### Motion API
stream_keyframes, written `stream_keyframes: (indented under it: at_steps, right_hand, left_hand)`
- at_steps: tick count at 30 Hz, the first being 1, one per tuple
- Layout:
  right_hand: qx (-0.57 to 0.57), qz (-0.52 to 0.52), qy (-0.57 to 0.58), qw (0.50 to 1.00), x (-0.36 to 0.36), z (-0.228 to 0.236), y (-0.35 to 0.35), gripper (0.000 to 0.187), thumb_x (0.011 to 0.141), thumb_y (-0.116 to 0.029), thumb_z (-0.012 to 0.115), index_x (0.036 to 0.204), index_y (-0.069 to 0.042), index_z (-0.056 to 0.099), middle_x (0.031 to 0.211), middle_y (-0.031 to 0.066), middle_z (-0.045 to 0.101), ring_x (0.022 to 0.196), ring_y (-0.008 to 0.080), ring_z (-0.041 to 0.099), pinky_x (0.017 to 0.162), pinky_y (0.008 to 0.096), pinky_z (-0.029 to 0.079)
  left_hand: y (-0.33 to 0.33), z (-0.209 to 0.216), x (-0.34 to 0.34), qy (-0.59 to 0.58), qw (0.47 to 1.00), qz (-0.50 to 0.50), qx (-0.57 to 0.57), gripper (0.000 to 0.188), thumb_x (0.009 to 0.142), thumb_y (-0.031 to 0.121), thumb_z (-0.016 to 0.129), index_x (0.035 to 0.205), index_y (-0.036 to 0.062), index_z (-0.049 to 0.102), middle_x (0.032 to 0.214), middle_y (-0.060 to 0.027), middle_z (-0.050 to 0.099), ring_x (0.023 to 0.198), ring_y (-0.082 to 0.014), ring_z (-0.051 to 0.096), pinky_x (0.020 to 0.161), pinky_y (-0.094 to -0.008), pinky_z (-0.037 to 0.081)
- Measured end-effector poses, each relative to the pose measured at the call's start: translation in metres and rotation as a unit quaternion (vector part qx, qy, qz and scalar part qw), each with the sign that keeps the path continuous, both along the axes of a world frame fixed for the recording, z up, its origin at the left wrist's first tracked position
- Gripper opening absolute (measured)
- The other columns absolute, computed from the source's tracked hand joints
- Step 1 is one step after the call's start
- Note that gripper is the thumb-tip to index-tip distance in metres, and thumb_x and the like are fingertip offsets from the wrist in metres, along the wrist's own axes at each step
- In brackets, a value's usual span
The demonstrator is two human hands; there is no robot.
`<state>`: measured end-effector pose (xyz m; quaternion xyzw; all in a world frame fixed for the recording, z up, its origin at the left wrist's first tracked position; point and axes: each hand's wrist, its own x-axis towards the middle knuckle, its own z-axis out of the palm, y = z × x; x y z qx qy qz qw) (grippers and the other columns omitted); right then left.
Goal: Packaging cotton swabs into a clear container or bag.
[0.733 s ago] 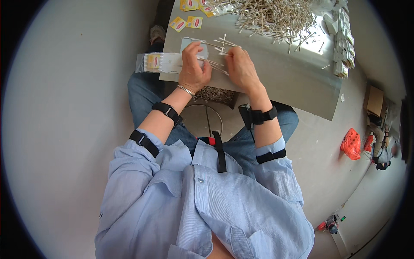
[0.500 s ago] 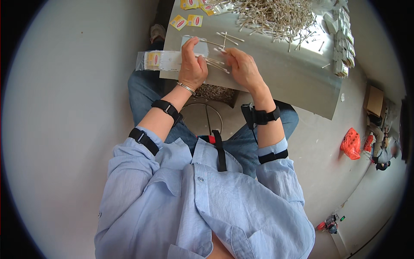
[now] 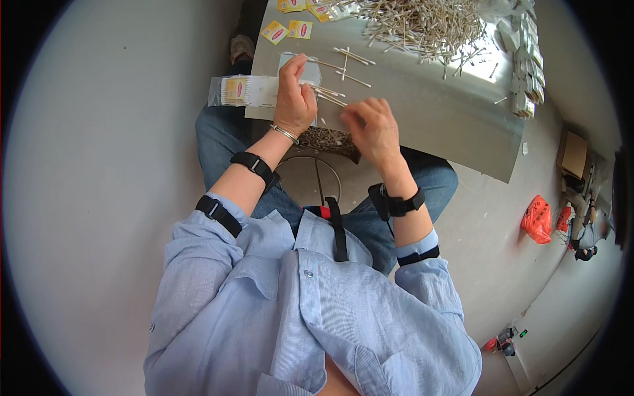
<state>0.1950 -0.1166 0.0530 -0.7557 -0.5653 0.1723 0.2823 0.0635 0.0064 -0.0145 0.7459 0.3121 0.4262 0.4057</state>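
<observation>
I have the fingers (image 3: 290, 71) of the left hand (image 3: 294, 104) bent and pointing to 12 o'clock, with the thumb on the 2 o'clock side. A small bunch of cotton swabs (image 3: 332, 100) projects from this hand at 3 o'clock; I cannot tell whether the fingers pinch the sticks or only border them. The right hand (image 3: 375, 129) is at 4 o'clock from the left, near the front edge of the desk (image 3: 456, 125). Its fingers are curled, thumb side toward 9 o'clock, with a narrow gap at the thumb; I cannot tell whether they grip anything. The left forearm slants to 1 o'clock, the right to 11 o'clock.

Each swab is a slim tan stick with white tips. Loose swabs (image 3: 354, 56) lie crossed at 2 o'clock from the left hand. A pale sheet (image 3: 310, 71) lies beneath that hand. A clear packet with a yellow label (image 3: 236, 92) sits at 9 o'clock, and yellow cards (image 3: 300, 30) at 12. The large tangled heap of swabs (image 3: 426, 30) is at 1 o'clock from the right hand; stacked packets (image 3: 522, 72) are at 2.
</observation>
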Motion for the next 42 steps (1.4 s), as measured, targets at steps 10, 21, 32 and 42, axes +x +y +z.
stream_keyframes:
  at_steps: [10,21,32,42]
  right_hand:
    - [0.068,-0.112,-0.083,0.988,0.006,-0.045,0.036,0.008,0.079,-0.011,0.068,0.085,-0.012,0.065,0.086,0.0051,0.057,0.087,0.0284,0.056,0.075,0.0388,0.047]
    - [0.116,-0.106,-0.144,0.977,0.027,-0.041,0.073,0.021,0.078,-0.006,0.064,0.099,-0.011,0.065,0.103,0.0074,0.056,0.101,0.0323,0.049,0.086,0.0417,0.042]
    - [0.094,-0.042,-0.068,0.992,0.001,-0.05,0.08,0.008,0.08,-0.011,0.066,0.087,-0.015,0.068,0.091,0.0028,0.059,0.093,0.0272,0.054,0.079,0.0397,0.042]
    - [0.052,-0.044,-0.031,0.997,-0.014,-0.039,0.079,0.03,0.07,-0.03,0.077,0.09,-0.009,0.07,0.097,0.0074,0.059,0.097,0.0284,0.051,0.085,0.039,0.041]
  left_hand:
    - [0.0,0.003,0.0,-0.001,1.0,0.014,0.003,0.052,0.077,-0.012,0.04,0.128,-0.0046,0.036,0.13,-0.022,0.042,0.123,-0.0356,0.046,0.105,-0.0398,0.044]
    - [0.001,0.004,-0.002,0.009,1.0,0.019,-0.006,0.051,0.079,-0.012,0.042,0.129,-0.0028,0.037,0.131,-0.0194,0.043,0.127,-0.0317,0.045,0.11,-0.0403,0.038]
    - [0.001,0.001,-0.002,0.014,1.0,0.025,0.008,0.053,0.078,-0.013,0.041,0.13,-0.0033,0.037,0.132,-0.0198,0.043,0.128,-0.0324,0.044,0.11,-0.041,0.037]
    - [0.0,0.0,-0.002,0.008,0.999,0.032,-0.002,0.054,0.076,-0.014,0.04,0.129,-0.0031,0.039,0.132,-0.02,0.043,0.128,-0.0331,0.043,0.111,-0.0429,0.035]
